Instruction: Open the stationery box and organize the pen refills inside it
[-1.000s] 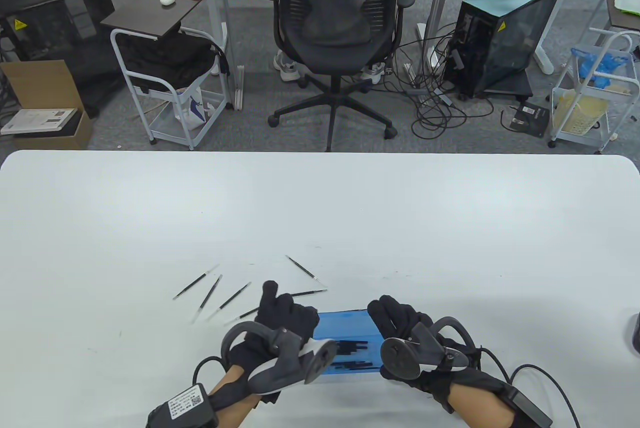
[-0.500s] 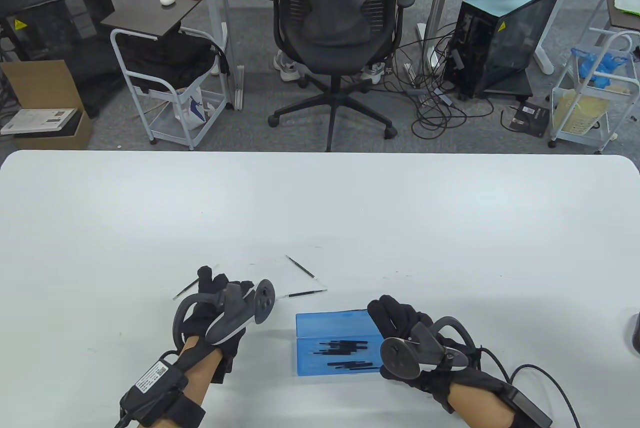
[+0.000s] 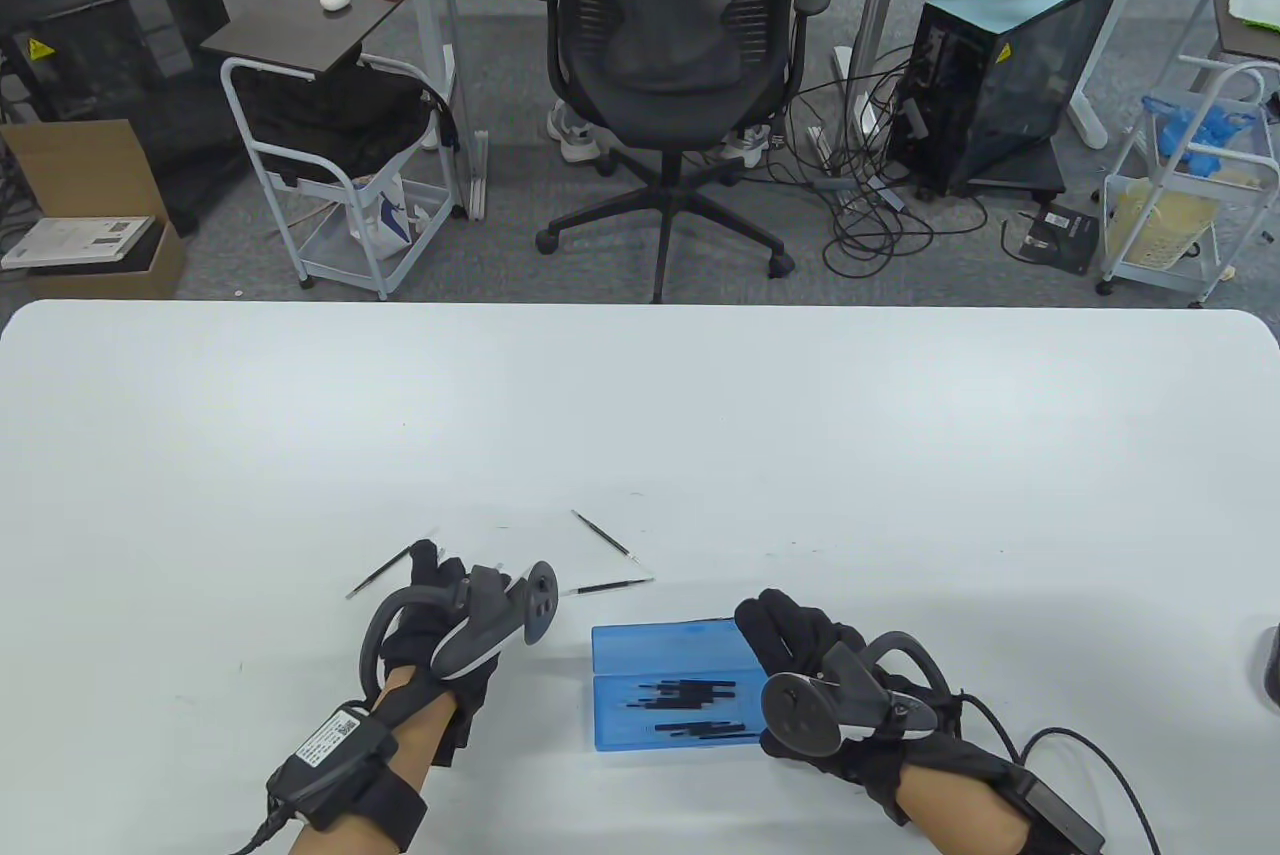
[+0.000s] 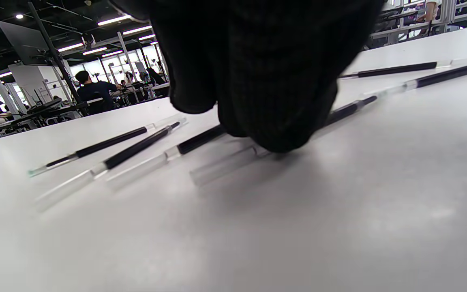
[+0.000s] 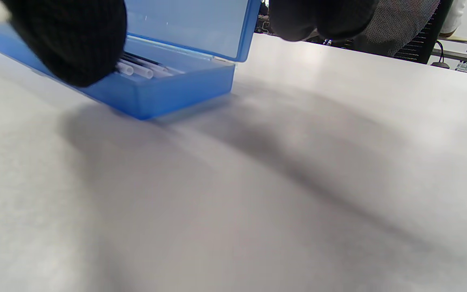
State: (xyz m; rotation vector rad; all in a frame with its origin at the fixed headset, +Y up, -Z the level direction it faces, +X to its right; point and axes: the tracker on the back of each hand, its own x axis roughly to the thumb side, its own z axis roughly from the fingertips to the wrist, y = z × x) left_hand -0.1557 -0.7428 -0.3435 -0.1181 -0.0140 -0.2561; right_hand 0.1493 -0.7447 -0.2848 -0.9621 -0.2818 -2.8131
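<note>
The blue stationery box [image 3: 672,721] lies open near the front edge, its lid [image 3: 668,645] tipped back, with several pen refills [image 3: 690,695] inside. My right hand [image 3: 790,640] grips the box's right end. In the right wrist view the thumb [image 5: 67,40] sits at the base [image 5: 164,91] and the fingers [image 5: 322,18] reach past the lid [image 5: 189,24]. My left hand [image 3: 440,595] is down over the loose refills on the left. In the left wrist view its fingertips [image 4: 278,134] press on one refill [image 4: 351,108]; a thumb grip is not visible. Other refills [image 4: 95,148] lie beside it.
More loose refills lie on the white table [image 3: 640,415]: one [image 3: 380,573] left of my left hand, one [image 3: 603,532] and another [image 3: 610,585] between hand and box. An office chair [image 3: 680,45] stands beyond the far edge.
My left hand left the box's left end and moved left onto the loose refills, then settled slightly lower. The right hand and the box stayed put.
</note>
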